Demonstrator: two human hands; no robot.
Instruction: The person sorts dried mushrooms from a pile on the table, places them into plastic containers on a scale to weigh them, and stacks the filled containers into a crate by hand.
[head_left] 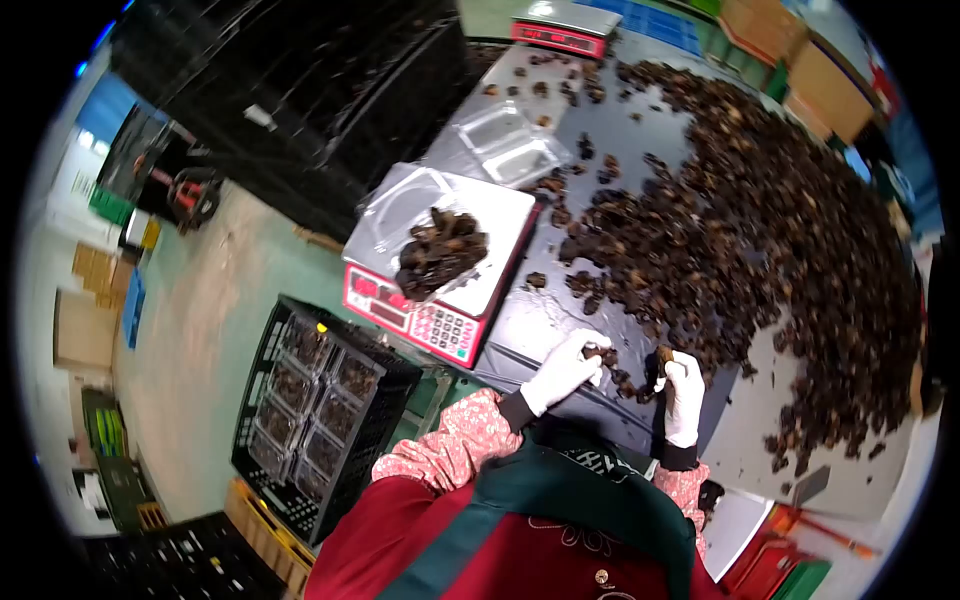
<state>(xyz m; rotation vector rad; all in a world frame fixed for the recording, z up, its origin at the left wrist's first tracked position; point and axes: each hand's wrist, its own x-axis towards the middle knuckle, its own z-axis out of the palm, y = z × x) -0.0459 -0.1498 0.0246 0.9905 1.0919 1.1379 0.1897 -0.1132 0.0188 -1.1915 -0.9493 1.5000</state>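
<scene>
A grey desk (548,315) is carrying a heap of wrinkled dark-brown pieces (730,200), leaving bare room beside a red-and-white digital scale (503,215). Near the desk's edge, the white-gloved left hand (566,372) is holding a dark piece (602,355), the white-gloved right hand (684,392) pinching a brown piece (664,353).

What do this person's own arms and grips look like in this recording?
Both the left grip and the right grip wear white gloves. Black cuffs band the wrists, and the sleeves are pink with a small floral print.
</scene>
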